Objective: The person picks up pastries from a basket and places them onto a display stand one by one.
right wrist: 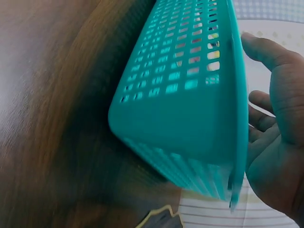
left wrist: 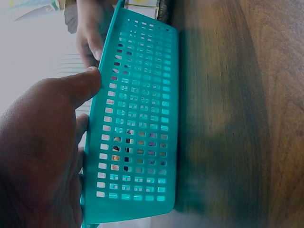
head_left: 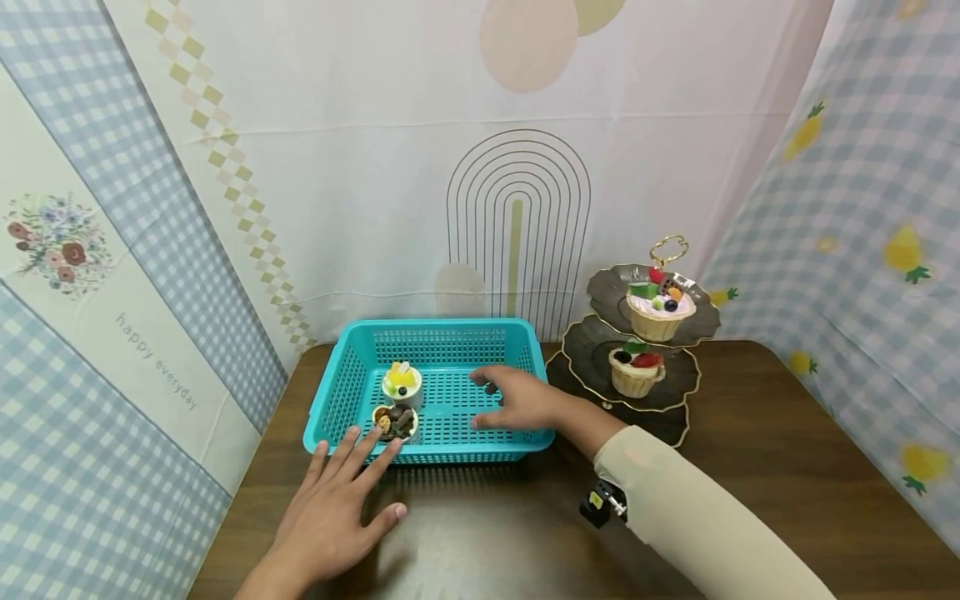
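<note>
A turquoise plastic basket point(head_left: 427, 327) with perforated sides sits on the table. In its left part are two small white dessert cups: one with yellow fruit topping point(head_left: 402, 383), and nearer the front one with brown chocolate-like topping point(head_left: 395, 423). My left hand point(head_left: 330, 510) has its fingers spread at the basket's front left rim, the fingertips overlapping the brown-topped cup in the head view. Over the right part of the basket my right hand point(head_left: 521, 400) reaches in from the right, thumb and fingers apart and loosely bent, with nothing between them.
To the right of the basket stands a tiered dark plate stand point(head_left: 581, 354) with gold edges and a gold handle point(head_left: 669, 248). One fruit tartlet point(head_left: 656, 317) is on its top plate, another point(head_left: 636, 375) on the plate below. Patterned cloth point(head_left: 360, 217) hangs behind the wooden table point(head_left: 480, 533).
</note>
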The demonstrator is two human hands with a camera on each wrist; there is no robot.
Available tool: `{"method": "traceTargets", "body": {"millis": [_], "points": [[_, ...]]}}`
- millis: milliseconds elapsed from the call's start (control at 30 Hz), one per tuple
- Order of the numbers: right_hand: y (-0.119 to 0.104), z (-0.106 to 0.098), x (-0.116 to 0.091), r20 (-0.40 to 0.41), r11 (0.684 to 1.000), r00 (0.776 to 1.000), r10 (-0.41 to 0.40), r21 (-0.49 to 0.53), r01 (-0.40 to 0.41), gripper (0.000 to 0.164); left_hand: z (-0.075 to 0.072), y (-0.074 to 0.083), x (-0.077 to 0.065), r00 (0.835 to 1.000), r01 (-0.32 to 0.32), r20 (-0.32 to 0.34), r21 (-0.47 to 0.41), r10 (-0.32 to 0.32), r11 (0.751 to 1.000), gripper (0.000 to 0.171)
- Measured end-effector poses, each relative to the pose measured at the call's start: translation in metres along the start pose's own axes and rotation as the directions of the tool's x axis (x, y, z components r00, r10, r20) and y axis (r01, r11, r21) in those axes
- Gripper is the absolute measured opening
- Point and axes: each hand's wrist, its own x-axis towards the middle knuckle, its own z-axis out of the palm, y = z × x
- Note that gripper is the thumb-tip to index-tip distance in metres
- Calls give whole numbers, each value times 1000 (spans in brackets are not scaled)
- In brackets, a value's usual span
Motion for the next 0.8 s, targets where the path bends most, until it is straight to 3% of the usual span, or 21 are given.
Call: {"method": "traceTargets", "body": {"millis": [367, 800], "points": [[-16, 16, 28, 75, 996, 996, 42, -79, -36, 78, -1, 0, 0, 1000, 0, 8, 1, 0, 1000, 75], [-30, 35, 51, 142, 991, 990, -3, -134, 22, 78, -1, 0, 0, 1000, 5, 15, 4, -5, 1000, 76]]}}
